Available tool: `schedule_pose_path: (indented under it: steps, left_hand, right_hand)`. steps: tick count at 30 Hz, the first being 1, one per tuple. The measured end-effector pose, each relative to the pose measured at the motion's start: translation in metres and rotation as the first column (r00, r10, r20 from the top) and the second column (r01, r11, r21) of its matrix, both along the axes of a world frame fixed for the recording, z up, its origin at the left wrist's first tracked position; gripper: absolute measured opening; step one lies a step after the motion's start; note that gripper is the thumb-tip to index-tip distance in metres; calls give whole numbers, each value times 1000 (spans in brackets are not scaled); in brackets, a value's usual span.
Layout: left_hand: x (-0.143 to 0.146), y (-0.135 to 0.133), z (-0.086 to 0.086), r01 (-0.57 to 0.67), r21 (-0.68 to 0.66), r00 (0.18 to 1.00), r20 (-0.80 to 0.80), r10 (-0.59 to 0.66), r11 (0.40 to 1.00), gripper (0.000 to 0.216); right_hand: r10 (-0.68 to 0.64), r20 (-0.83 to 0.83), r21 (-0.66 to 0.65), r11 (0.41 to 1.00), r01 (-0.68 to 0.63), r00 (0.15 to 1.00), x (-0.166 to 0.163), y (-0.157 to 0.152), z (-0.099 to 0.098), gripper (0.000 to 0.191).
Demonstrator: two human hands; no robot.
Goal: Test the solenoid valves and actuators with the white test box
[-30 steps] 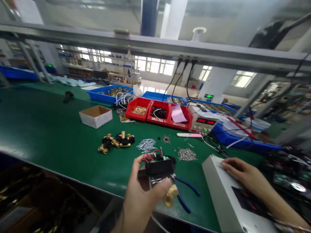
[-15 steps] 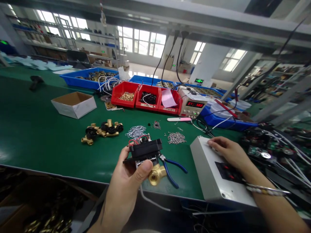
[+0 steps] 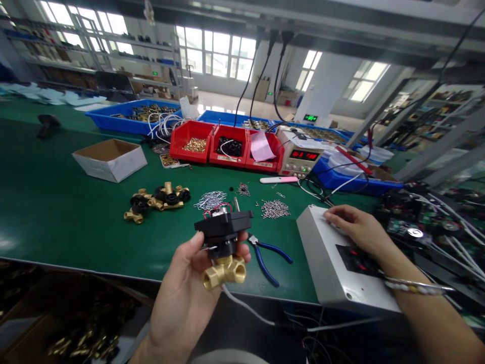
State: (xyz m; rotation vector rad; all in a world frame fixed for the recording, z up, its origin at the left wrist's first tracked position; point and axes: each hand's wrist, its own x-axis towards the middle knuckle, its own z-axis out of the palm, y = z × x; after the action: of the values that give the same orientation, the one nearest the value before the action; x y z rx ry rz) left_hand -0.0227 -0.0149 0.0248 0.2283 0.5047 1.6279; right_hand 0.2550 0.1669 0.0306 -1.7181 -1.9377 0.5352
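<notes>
My left hand (image 3: 182, 288) grips a brass valve (image 3: 224, 270) topped by a black actuator housing (image 3: 223, 227) with red wires showing; a white cable hangs from it. It is held upright above the near edge of the green table (image 3: 60, 202). My right hand (image 3: 359, 230) rests flat on top of a white control box (image 3: 333, 263) with red switches, fingers slightly curled, holding nothing. Blue-handled pliers (image 3: 267, 255) lie on the mat between the valve and the box.
A heap of brass valve bodies with black caps (image 3: 157, 199), piles of small metal pins (image 3: 275, 208), an open cardboard box (image 3: 109, 159), red bins (image 3: 227, 144), blue trays (image 3: 125, 117) and a power supply with red digits (image 3: 299, 157) sit further back. Circuit boards and wires (image 3: 424, 227) crowd the right.
My left hand has turned the valve upright, so the brass body now faces the camera below the black housing. The view tilted down slightly. My right hand stayed on the white box.
</notes>
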Motion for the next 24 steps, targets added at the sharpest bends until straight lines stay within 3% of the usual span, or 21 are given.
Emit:
schedule_pose_path:
  steps: [4, 10, 14, 18, 21, 24]
  left_hand:
    - [-1, 2, -9, 124, 179, 975, 161, -153, 976, 47]
    - [-5, 1, -13, 261, 300, 934, 163, -319, 918, 51]
    - [-6, 1, -12, 247, 316, 931, 183, -315, 916, 51]
    - [-5, 1, -11, 240, 286, 936, 185, -299, 928, 27]
    - [-4, 2, -10, 206, 255, 910, 306, -281, 945, 10]
    - [-2, 3, -10, 198, 230, 813, 504, -291, 953, 7]
  right_hand:
    - [3, 5, -11, 1000, -3, 1000, 0, 1, 1, 59]
    - [-69, 16, -24, 997, 70, 997, 0, 6, -1, 77]
    - [-72, 45, -47, 996, 74, 996, 1, 7, -4, 84]
    - [-54, 82, -36, 998, 57, 995, 0, 7, -2, 84]
    - [-109, 106, -22, 993, 112, 988, -4, 8, 1, 76]
    - [-151, 120, -9, 988, 153, 981, -6, 7, 2, 67]
